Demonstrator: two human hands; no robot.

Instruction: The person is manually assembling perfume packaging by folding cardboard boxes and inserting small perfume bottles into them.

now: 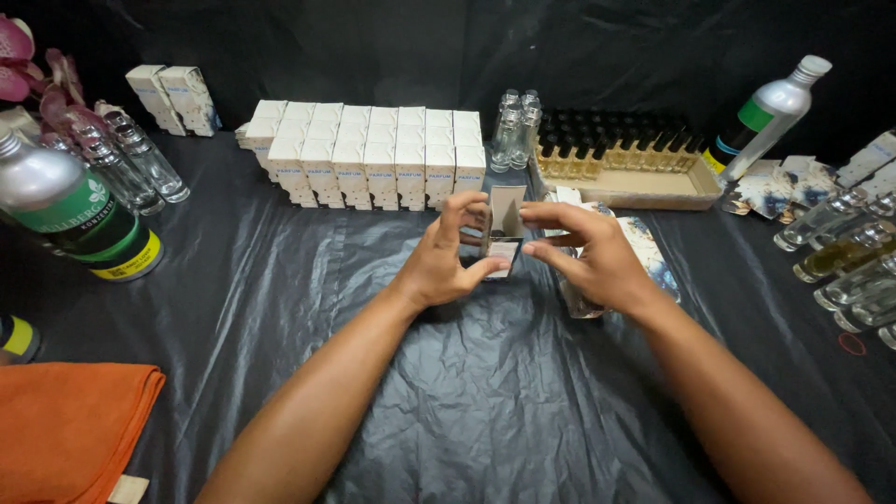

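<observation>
The left hand (446, 259) and the right hand (586, 254) both grip a small open cardboard carton (505, 230), fingers pinched on its sides, held upright above the black plastic sheet (485, 392) at the middle of the table. Just beyond stands a block of closed white cartons (369, 154). Far right sits a tray of filled perfume bottles (621, 159). An orange cloth (70, 425) lies near left.

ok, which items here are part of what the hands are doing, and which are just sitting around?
In use:
left hand
right hand
small open carton held between them

Lying about:
rows of closed white cartons
tray of filled capped bottles
empty glass vials
large metal bottle
orange cloth
</observation>
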